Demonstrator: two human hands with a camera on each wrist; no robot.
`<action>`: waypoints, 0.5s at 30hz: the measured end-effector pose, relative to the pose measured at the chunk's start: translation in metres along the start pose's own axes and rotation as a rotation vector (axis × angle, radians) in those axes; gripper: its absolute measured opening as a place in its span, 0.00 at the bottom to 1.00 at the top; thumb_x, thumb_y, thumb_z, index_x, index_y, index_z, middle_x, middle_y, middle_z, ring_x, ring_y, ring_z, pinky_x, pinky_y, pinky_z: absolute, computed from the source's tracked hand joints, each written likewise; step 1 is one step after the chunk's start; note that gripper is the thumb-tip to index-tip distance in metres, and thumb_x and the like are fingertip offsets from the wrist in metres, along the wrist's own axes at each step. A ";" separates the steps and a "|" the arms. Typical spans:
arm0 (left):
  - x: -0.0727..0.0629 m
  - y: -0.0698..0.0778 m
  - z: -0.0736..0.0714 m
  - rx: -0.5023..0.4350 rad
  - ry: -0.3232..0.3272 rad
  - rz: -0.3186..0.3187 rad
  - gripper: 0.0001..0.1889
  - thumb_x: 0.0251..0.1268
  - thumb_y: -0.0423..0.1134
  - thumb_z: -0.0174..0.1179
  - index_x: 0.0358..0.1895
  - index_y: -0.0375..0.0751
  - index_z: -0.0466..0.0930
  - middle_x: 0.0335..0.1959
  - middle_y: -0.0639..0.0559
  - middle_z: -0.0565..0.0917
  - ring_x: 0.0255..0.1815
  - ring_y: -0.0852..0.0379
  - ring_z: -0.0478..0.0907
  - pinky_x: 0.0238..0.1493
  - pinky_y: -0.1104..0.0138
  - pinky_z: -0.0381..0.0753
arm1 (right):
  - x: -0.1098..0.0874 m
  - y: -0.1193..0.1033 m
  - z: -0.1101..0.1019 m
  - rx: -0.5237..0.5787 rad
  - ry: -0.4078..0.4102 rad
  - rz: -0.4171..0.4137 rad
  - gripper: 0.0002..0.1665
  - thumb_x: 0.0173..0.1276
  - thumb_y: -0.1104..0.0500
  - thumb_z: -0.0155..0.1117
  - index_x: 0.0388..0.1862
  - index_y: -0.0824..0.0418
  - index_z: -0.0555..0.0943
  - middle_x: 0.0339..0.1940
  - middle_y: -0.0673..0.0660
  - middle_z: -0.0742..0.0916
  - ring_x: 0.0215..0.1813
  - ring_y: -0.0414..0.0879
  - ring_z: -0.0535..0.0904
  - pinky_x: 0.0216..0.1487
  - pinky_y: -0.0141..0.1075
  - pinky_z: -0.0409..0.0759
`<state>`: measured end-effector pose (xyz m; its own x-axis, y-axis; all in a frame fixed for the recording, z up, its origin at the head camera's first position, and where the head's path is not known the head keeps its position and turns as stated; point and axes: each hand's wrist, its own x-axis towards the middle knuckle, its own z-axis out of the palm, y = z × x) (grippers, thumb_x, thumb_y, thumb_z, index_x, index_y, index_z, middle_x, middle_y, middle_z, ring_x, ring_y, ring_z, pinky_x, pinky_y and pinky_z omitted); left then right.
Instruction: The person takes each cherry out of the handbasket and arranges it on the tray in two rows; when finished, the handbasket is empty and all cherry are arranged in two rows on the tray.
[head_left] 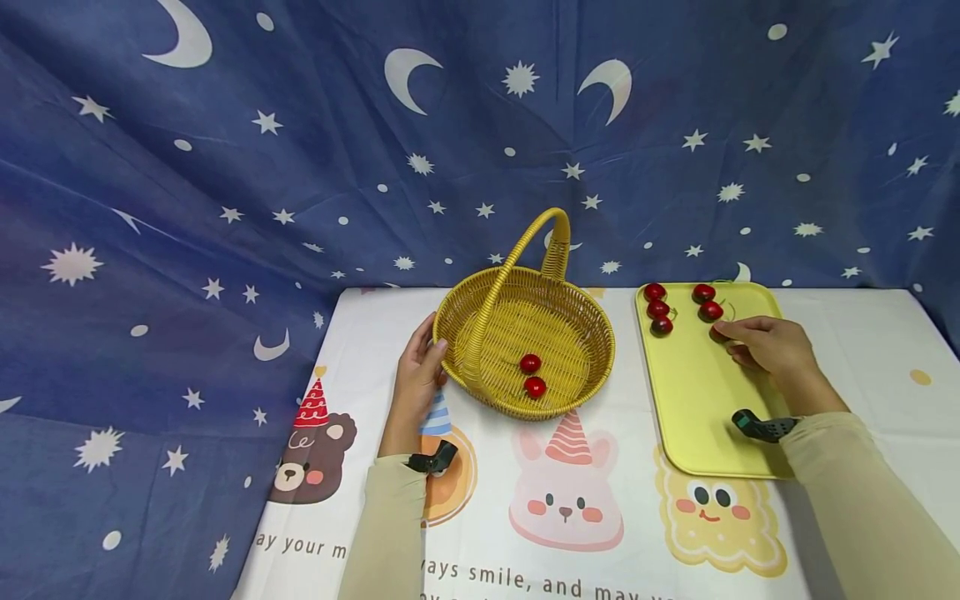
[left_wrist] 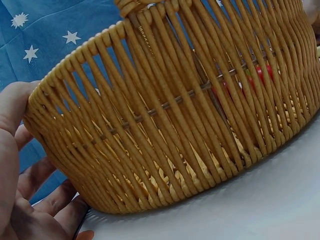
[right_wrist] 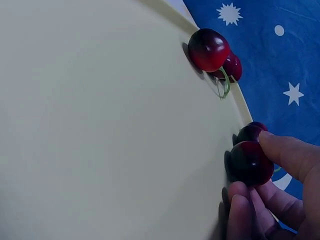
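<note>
My left hand (head_left: pixel 422 367) grips the left rim of a yellow wicker basket (head_left: pixel 600 346), thumb over the edge and fingers against the outer wall. Two red cherries (head_left: pixel 530 363) lie on the basket's floor. Over at the yellow tray (head_left: pixel 720 442), my right hand (head_left: pixel 776 354) pinches a dark red cherry (right_wrist: pixel 251 164) between thumb and fingers, close over the surface. Just beyond it are two more cherries (head_left: pixel 709 311) with green stems. Three others (head_left: pixel 658 309) line the tray's left edge near the far corner. The left wrist view shows the basket's woven side (left_wrist: pixel 165 115) up close.
An arched handle (head_left: pixel 498 292) rises over the basket. The white tablecloth (head_left: pixel 480 492) carries printed cartoon figures and lettering. Behind the table hangs a blue curtain (head_left: pixel 465 142) with moons and stars, close to the far edges of basket and tray.
</note>
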<state>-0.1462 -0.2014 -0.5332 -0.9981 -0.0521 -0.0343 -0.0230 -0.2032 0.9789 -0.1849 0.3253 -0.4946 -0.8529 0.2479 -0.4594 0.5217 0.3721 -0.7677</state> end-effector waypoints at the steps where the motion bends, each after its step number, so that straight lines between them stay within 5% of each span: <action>1: 0.000 0.000 0.000 -0.001 0.001 -0.001 0.28 0.75 0.44 0.61 0.75 0.61 0.68 0.77 0.64 0.68 0.70 0.56 0.71 0.32 0.71 0.72 | 0.000 0.000 0.000 0.006 0.002 0.003 0.33 0.63 0.36 0.72 0.54 0.58 0.80 0.25 0.36 0.83 0.28 0.33 0.83 0.34 0.29 0.85; 8: 0.000 0.001 0.000 -0.001 0.001 -0.003 0.28 0.77 0.42 0.59 0.76 0.60 0.67 0.77 0.62 0.67 0.72 0.54 0.69 0.38 0.73 0.75 | 0.002 0.001 -0.003 0.039 -0.012 0.031 0.17 0.61 0.35 0.73 0.34 0.45 0.84 0.25 0.38 0.83 0.28 0.33 0.83 0.34 0.28 0.84; 15: 0.000 0.001 0.000 -0.012 0.006 -0.004 0.28 0.76 0.41 0.59 0.76 0.60 0.68 0.77 0.62 0.68 0.73 0.55 0.69 0.43 0.74 0.78 | 0.003 0.001 -0.005 0.084 -0.038 0.077 0.15 0.59 0.33 0.73 0.28 0.39 0.83 0.23 0.38 0.86 0.27 0.32 0.84 0.33 0.27 0.82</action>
<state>-0.1462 -0.2013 -0.5318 -0.9976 -0.0572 -0.0390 -0.0258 -0.2154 0.9762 -0.1867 0.3312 -0.4943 -0.8112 0.2383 -0.5340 0.5838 0.2770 -0.7632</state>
